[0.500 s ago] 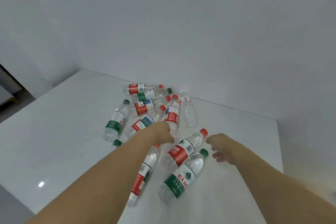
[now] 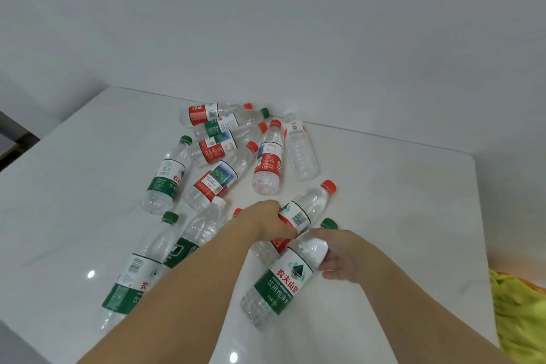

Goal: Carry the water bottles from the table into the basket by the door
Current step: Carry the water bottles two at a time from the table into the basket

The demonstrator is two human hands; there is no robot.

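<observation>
Several clear water bottles with red or green labels lie scattered on the white table (image 2: 384, 180). My left hand (image 2: 270, 220) is closed around the middle of a red-labelled, red-capped bottle (image 2: 307, 210) lying near the table's centre. My right hand (image 2: 339, 254) grips the neck end of a green-labelled bottle (image 2: 280, 278) lying just in front of it, its green cap (image 2: 328, 224) showing past my fingers. Both bottles still rest on the tabletop. The basket is not in view.
More bottles lie in a cluster toward the far wall (image 2: 233, 139) and to my left (image 2: 133, 275). A white wall stands behind the table. A yellow-green cloth (image 2: 520, 313) shows past the table's right edge.
Both hands have come together and closed: the left onto the red-labelled bottle, the right onto the green-labelled one. The view has moved closer to the table.
</observation>
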